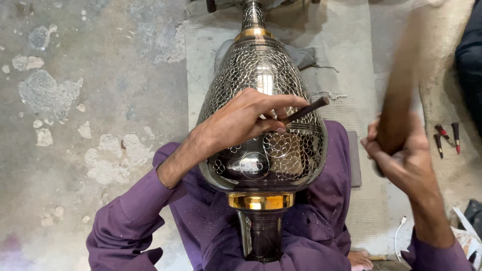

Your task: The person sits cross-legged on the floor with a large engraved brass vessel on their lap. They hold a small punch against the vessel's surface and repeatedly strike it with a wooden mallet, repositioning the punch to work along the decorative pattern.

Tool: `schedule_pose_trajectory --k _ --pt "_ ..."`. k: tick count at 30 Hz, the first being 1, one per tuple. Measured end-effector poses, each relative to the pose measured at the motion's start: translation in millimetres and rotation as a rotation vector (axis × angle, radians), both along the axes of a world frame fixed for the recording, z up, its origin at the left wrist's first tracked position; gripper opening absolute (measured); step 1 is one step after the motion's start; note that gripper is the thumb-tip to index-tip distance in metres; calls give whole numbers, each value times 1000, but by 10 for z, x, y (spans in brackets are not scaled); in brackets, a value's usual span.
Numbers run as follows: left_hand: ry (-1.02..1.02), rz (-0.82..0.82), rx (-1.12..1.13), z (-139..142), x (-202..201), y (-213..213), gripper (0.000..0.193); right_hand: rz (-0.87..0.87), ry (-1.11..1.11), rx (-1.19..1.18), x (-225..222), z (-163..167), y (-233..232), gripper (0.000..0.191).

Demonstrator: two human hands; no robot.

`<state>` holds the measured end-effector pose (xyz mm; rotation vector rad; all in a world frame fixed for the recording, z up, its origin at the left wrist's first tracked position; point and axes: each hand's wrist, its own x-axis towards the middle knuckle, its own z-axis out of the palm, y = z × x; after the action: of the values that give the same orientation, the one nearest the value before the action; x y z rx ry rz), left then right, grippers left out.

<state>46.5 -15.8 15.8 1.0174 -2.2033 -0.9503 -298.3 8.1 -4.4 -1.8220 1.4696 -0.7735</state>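
Observation:
A large dark metal vase, engraved all over with fine floral and scale patterns and ringed with gold bands, lies across my lap with its neck pointing away. My left hand rests on its belly, pinching a thin dark chisel whose tip touches the engraved surface. My right hand is raised to the right of the vase and grips a brown wooden mallet, which is blurred by motion. Purple sleeves cover both my arms.
A grey woven mat lies under the vase on a rough concrete floor. Several small red-handled tools lie on the ground at the right. A dark cloth sits under the vase's shoulder. A white cable lies near my right knee.

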Motion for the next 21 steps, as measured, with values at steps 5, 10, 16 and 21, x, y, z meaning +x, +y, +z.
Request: schedule_pose_trajectory --k 5,10,16,21 --pt "-40 -45 -1 -12 2 -36 58 51 -38 -191 -16 -145 100 41" --pt "-63 -120 21 33 -15 -36 53 -22 131 -221 -74 -338 246 48" --pt "-122 -175 50 111 -32 -18 50 -1 42 -352 -29 -497 384 33" --pt "-151 -214 -40 88 -34 -18 51 10 -173 -397 63 -551 460 33"
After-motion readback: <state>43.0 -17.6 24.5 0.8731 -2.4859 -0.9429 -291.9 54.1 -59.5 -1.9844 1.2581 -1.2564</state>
